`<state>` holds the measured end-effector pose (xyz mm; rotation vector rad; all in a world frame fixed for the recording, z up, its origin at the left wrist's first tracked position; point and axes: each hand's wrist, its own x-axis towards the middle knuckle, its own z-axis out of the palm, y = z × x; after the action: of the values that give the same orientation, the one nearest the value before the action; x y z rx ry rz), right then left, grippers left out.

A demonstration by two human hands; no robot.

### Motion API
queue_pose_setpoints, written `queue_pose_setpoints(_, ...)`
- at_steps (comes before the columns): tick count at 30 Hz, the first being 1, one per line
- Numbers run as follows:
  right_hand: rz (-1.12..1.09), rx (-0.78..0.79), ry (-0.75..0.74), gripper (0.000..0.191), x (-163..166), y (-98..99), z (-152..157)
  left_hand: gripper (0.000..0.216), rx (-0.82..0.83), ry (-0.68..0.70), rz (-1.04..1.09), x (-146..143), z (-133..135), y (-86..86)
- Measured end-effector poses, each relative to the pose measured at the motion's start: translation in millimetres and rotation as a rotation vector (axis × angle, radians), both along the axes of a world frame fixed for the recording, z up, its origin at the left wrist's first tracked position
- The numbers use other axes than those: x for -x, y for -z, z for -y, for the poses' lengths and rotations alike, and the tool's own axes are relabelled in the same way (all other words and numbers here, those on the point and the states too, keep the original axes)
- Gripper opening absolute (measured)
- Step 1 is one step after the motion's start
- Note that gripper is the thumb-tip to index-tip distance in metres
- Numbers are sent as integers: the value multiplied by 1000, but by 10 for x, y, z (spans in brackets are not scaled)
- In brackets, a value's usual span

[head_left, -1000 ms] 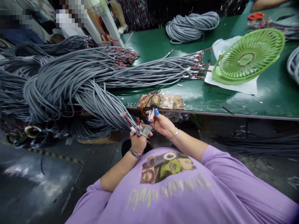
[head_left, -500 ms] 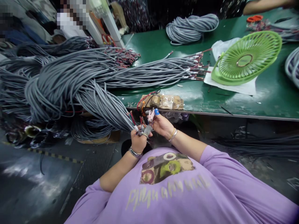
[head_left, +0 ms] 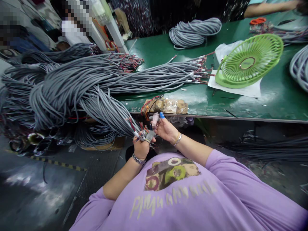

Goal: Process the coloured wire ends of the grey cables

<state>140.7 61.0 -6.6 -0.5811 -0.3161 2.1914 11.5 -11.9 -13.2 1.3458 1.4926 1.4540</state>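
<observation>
My left hand is closed around the stripped end of a bundle of grey cables, a grey cover on its thumb. Thin coloured wires, red among them, stick out above that grip. Close on its right, my right hand has its fingers bent together, with a pale pink wrap and a blue cover on the fingertips. Whatever sits between those fingertips is too small and blurred to make out. Just beyond the hands, a taped wooden block lies along the table edge.
More grey cables lie across the green table, their stripped ends near a green fan. Coiled cable rests at the back. Orange-handled scissors lie near another person's arm at the far right.
My right hand's fingertips have turned slightly beside the wires, and the pink-wrapped finger now points lower. My left hand keeps its hold on the cables. The whole view has shifted a little.
</observation>
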Motion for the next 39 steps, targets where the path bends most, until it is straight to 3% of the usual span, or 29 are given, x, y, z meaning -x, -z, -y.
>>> queue_pose_setpoints(6,10,-47,-92,50,-69,-8,-25,25,-12,-23,-67,40,103,-59)
queue_pose_setpoints(11,92,-100,-41,35,-77,-36,-30,28,-12,-40,-82,-5,48,-88)
queue_pose_setpoints(15,115,-134,4,38,-56,5,-29,26,-22,-67,-73,-45,-18,-81)
queue_pose_setpoints(26,52,54,95,33,52,-28,-58,27,-5,-26,17,-41,-36,14)
queue_pose_setpoints(39,-4,-18,-63,55,-62,49,-30,24,-6,-70,-71,72,92,-6)
